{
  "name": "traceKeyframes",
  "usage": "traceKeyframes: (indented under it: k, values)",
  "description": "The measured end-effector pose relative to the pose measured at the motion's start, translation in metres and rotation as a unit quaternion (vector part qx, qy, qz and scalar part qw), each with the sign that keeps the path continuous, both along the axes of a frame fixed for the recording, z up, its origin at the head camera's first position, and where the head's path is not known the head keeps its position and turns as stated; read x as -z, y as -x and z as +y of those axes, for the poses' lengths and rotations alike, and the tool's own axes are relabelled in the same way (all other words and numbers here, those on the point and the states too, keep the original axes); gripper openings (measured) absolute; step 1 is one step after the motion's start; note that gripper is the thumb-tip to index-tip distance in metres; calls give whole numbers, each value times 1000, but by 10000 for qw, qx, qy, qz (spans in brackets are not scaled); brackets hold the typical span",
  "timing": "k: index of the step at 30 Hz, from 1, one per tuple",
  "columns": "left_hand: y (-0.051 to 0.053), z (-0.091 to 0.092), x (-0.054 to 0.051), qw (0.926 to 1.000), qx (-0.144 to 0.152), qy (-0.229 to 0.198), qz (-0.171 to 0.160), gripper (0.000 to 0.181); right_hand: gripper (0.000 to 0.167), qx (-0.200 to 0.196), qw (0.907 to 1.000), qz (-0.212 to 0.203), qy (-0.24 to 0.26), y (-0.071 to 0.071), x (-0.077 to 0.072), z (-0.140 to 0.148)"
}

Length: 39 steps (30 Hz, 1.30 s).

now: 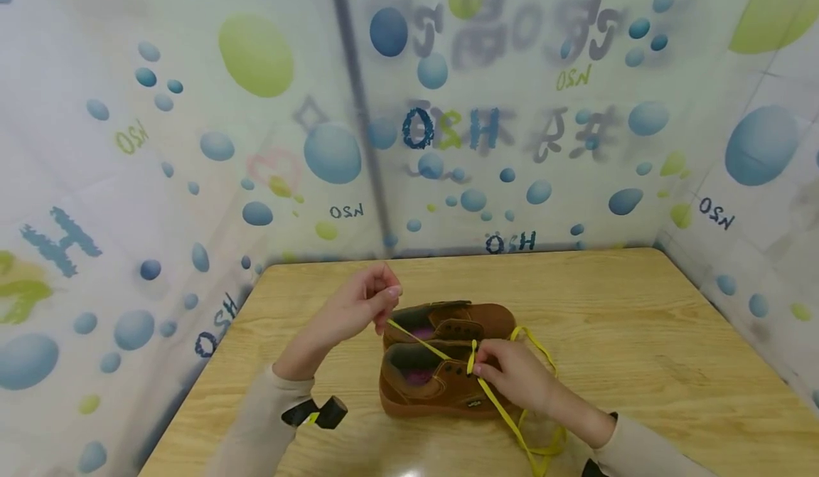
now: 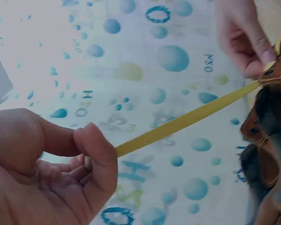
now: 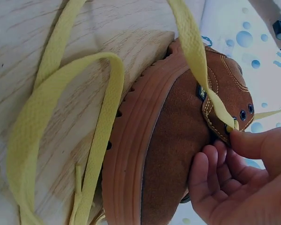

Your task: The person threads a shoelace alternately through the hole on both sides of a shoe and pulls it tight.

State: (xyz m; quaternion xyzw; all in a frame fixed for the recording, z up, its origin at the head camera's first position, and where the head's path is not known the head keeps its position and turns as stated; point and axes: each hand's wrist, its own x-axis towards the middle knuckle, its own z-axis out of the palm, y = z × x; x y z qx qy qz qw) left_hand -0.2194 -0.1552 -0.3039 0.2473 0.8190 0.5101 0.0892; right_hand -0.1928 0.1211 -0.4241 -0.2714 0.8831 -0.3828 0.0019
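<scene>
A yellow lace (image 2: pixel 178 123) in the near shoe (image 1: pixel 441 393)
The left hand (image 1: pixel 355 306) and right hand (image 1: pixel 520 376) both pinch it. It looks light, soft and bendy, best held by its flat sides.

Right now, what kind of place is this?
Probably a small curtained-off work booth: bubble-patterned sheets rise behind and beside a wooden table that holds brown shoes.

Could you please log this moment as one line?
left hand: pinches yellow lace, drawn straight | right hand: pinches it at eyelets of near shoe | far shoe: alongside
</scene>
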Motion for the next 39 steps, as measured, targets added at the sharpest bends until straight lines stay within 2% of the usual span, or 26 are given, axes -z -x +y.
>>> traceKeyframes:
  k: [4,7,9,12,14,16,18,20,22,24,25,26,29,31,33,36,37,39]
  values:
    - [-4,-15,-8,9998,-20,204,-32,14,15,-3,10000,7,-82,0,0,-1]
    - [-4,-20,-7,9981,75,608,76,12,16,11,9999,35,-113,0,1,-2]
    - [-3,-20,-5,9944,202,1014,219,11,16,41,9999,50,-111,1,1,-3]
    - [0,-14,1,9829,397,1744,432,11,18,249,9992,208,-245,-1,1,-5]
    - [2,-8,6,9737,532,2148,548,11,20,420,9972,469,-393,-4,1,-6]
    - [3,-1,12,9649,664,2470,601,11,22,565,9944,698,-561,-8,1,-8]
    - [4,6,19,9587,866,2641,599,11,22,616,9933,744,-631,-14,2,-9]
    - [5,13,26,9536,1083,2759,538,11,25,547,9958,502,-538,-19,1,-10]
    - [5,20,34,9487,1279,2846,507,11,28,331,9992,-43,-200,-23,1,-9]
    - [6,25,39,9420,1375,3005,586,11,29,-19,9969,-708,352,-25,-1,-6]
    - [6,28,42,9372,1394,3127,659,11,29,-261,9910,-1099,719,-25,-2,-4]
    - [6,29,45,9320,1406,3259,732,10,27,-557,9807,-1488,1138,-24,-3,-2]
    - [6,33,51,9152,1468,3651,873,6,23,-1336,9389,-2337,2145,-20,-15,8]
    - [6,35,53,9077,1534,3805,880,5,17,-1731,9099,-2698,2632,-18,-29,18]
    - [6,36,54,9030,1582,3905,840,7,13,-1959,8924,-2711,3028,-17,-47,31]
    - [5,37,54,9005,1599,3961,814,10,35,-2385,8609,-2467,3757,-15,-72,47]
    - [5,38,53,8992,1604,3980,851,10,42,-2545,8542,-2269,3925,-15,-78,51]
    - [4,39,52,9005,1560,3936,990,10,48,-2772,8480,-1827,4132,-14,-86,54]
